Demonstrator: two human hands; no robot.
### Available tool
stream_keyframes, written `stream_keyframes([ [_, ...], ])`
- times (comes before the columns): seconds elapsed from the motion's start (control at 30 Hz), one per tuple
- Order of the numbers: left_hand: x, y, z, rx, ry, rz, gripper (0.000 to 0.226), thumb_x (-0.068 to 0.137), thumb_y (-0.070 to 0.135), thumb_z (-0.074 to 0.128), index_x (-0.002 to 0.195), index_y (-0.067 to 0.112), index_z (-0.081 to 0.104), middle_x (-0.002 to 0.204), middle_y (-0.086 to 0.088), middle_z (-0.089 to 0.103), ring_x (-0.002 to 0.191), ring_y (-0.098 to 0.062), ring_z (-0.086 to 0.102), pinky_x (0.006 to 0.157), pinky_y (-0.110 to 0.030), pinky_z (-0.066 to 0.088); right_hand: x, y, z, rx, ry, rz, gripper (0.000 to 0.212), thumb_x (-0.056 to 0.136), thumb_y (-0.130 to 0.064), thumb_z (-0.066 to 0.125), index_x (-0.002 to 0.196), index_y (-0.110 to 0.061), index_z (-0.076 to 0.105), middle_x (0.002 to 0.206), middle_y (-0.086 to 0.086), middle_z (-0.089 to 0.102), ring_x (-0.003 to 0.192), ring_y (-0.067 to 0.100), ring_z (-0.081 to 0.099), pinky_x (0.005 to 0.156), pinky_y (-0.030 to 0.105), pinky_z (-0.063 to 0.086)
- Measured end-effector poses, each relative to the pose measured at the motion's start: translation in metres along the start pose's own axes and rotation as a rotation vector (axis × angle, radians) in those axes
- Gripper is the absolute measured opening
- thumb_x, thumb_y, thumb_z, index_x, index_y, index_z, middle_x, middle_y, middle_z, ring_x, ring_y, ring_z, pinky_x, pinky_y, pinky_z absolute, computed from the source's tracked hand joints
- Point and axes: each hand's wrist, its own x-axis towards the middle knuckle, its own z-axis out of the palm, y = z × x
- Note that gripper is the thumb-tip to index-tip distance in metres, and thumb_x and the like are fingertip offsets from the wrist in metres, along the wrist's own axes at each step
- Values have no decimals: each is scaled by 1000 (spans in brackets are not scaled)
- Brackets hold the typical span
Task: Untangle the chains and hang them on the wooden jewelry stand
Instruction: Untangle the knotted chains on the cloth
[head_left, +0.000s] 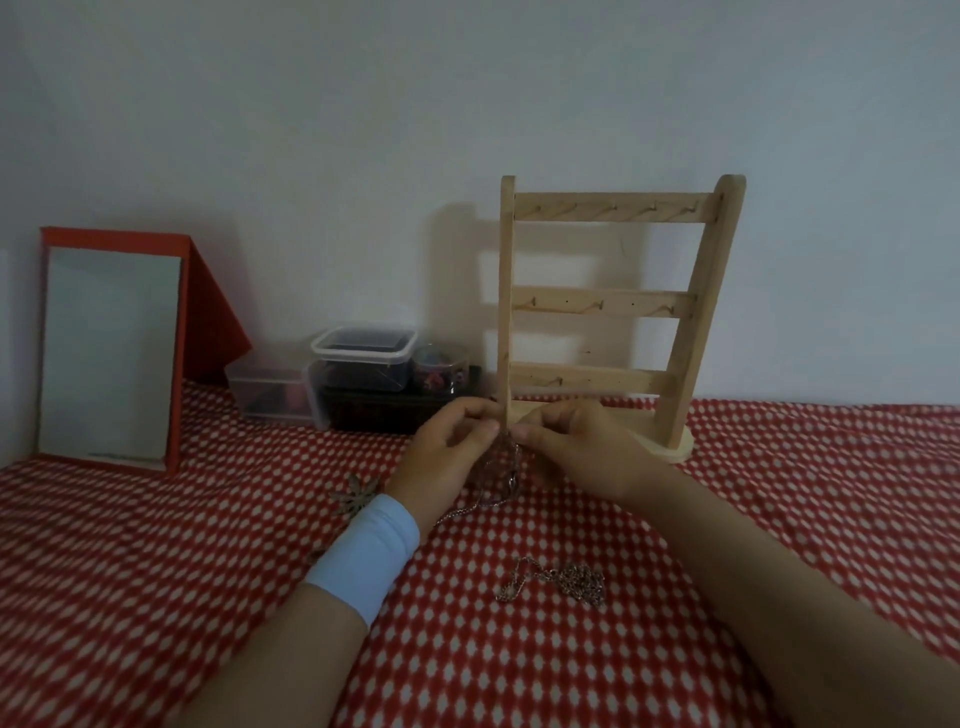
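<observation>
One head-worn wide-angle view. It looks forward and slightly down across the red patterned cloth (571, 675) toward the wall (467, 104). The left forearm (291, 654) and right forearm (779, 597) enter from the bottom edge; the wooden jewelry stand (602, 303) sits close, right of centre.

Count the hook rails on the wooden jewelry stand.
3: top rail, middle rail, bottom rail. The left hand and right hand hide part of the stand's base.

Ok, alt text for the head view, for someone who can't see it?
The left hand and right hand pinch a thin silver chain between them, low over the red-and-white cloth, before the wooden jewelry stand, whose hooks look bare. A second tangled silver chain lies on the cloth nearer the person; a red-framed mirror stands left.
</observation>
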Motion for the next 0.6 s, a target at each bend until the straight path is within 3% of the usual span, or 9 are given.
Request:
stream_keyframes([
  [0.07, -2, 1, -1, 26, -29, 65, 22, 94, 21, 62, 107, 36, 72, 106, 13, 73, 104, -4, 66, 90, -24, 53, 0, -1, 0, -25, 8, 15, 27, 103, -30, 58, 81, -22, 72, 59, -3, 69, 52, 6, 63, 58, 19, 50],
  [0.17, -2, 4, -2, 123, 21, 137, 21, 87, 16, 71, 95, 36, 74, 94, 22, 74, 94, 4, 67, 82, -13, 51, 1, -1, 1, -33, 53, 22, 27, 103, -29, 57, 85, -16, 73, 56, -5, 67, 50, 5, 61, 56, 18, 52],
  [0.3, -2, 6, -4, 157, 9, 108, 13, 88, 19, 69, 85, 30, 74, 87, 15, 74, 88, -1, 68, 85, -21, 53, 0, -7, 2, -37, 52, 12, 32, 106, -30, 50, 83, -15, 67, 62, -4, 66, 56, 7, 61, 62, 24, 55],
  [0.47, -1, 9, -15, -31, -142, -71, 21, 94, 11, 58, 76, 14, 68, 76, -2, 69, 80, -18, 66, 83, -32, 52, 0, -9, -5, 182, 10, 159, 41, 109, -34, 36, 95, -11, 67, 92, 4, 72, 85, 19, 69, 87, 37, 60],
  [0.53, 0, 13, -16, -180, -153, -111, 25, 94, 6, 53, 72, 10, 63, 73, -6, 65, 76, -19, 62, 78, -30, 50, -1, -10, -4, 374, 3, 179, 42, 108, -37, 40, 95, -10, 69, 92, 3, 74, 92, 22, 70, 96, 44, 57],
  [0.6, 2, 14, -15, -179, -141, -104, 25, 95, 6, 53, 72, 10, 61, 73, -7, 63, 76, -19, 60, 78, -30, 48, -2, -11, -6, 606, -61, 171, 40, 106, -39, 45, 86, -16, 72, 88, 1, 72, 91, 22, 67, 94, 41, 55],
])
